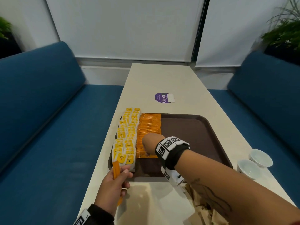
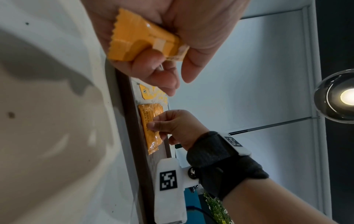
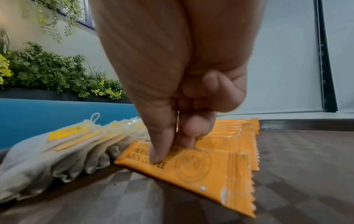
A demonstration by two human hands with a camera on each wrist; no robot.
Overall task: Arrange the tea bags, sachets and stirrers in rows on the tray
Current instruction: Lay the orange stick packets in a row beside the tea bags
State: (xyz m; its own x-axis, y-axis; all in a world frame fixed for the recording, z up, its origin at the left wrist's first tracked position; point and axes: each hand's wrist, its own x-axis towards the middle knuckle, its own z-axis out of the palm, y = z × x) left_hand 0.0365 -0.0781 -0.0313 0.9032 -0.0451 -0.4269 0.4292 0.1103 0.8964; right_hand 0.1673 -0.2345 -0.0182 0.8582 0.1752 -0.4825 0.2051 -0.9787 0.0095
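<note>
A brown tray (image 1: 194,127) lies on the cream table. Rows of white tea bags (image 1: 128,135) with yellow tags run along its left side. A row of overlapping orange coffee sachets (image 1: 150,125) lies beside them. My right hand (image 1: 146,151) is at the near end of that row. Its thumb and forefinger (image 3: 159,154) pinch one orange sachet (image 3: 201,166) that lies tilted on the tray floor (image 3: 296,166). My left hand (image 1: 120,174), by the tray's near left corner, grips a stack of orange sachets (image 2: 134,39).
Two small white cups (image 1: 261,157) stand at the table's right edge. Brown paper packets (image 1: 199,202) lie under my right forearm near the front. A purple sticker (image 1: 162,97) is beyond the tray. Blue sofas flank the table. The tray's right half is bare.
</note>
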